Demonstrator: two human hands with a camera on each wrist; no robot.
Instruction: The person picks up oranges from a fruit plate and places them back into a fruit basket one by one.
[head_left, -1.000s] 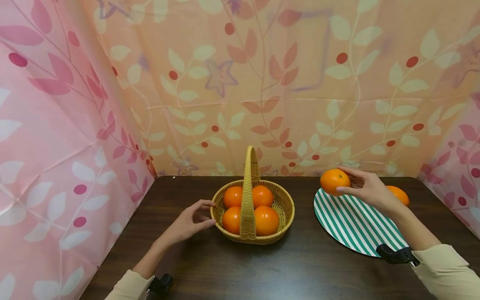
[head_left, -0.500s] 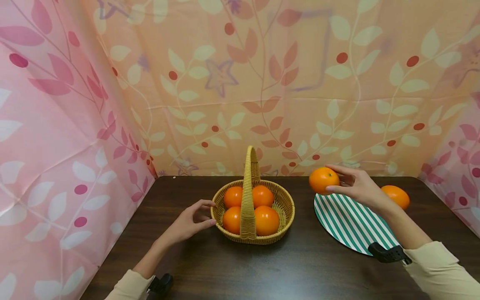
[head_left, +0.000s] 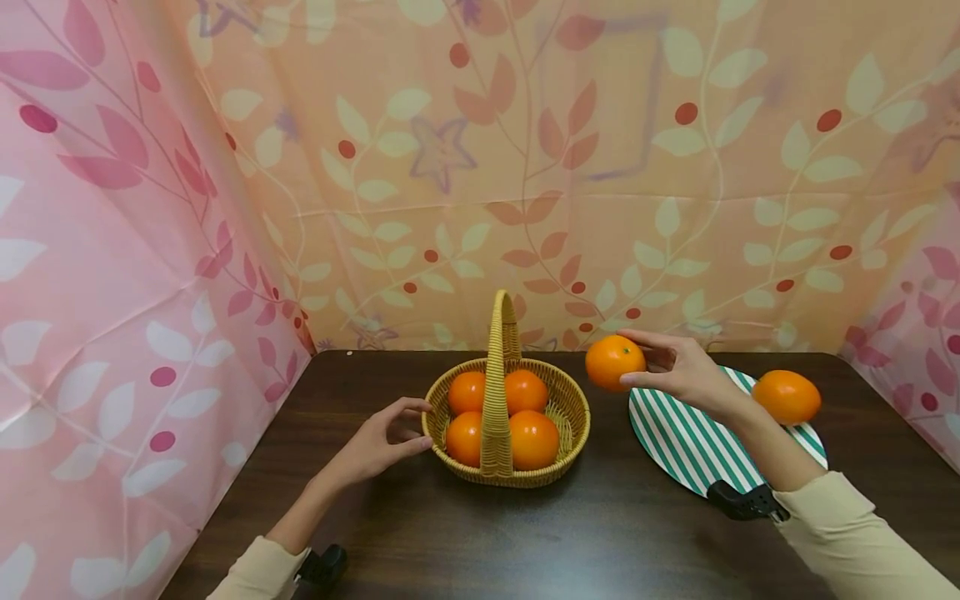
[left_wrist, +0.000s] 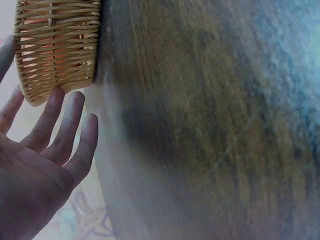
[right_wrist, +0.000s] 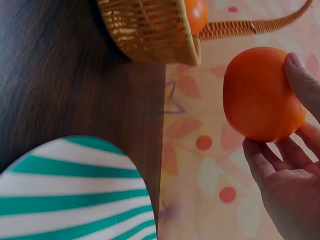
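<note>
A wicker basket (head_left: 525,480) with a tall arched handle stands mid-table, with several oranges (head_left: 534,440) inside. Fingertips of my left hand (head_left: 378,446) touch its left side; in the left wrist view those fingers are spread and nearly straight against the weave (left_wrist: 60,55). In the air right of the basket, my right hand (head_left: 686,377) holds an orange (head_left: 611,363) between thumb and fingers. The right wrist view shows this orange (right_wrist: 260,95) gripped from one side, apart from the basket (right_wrist: 150,35).
On the right lies a round green-and-white striped plate or mat (head_left: 686,450), with another orange (head_left: 786,397) at its far right. The dark wooden table (head_left: 525,542) meets a floral cloth backdrop (head_left: 465,275) behind; similar cloth hangs at both sides.
My right hand has moved left with its orange, from above the striped mat toward the basket, uncovering more of the orange at far right. The left hand and basket look unmoved.
</note>
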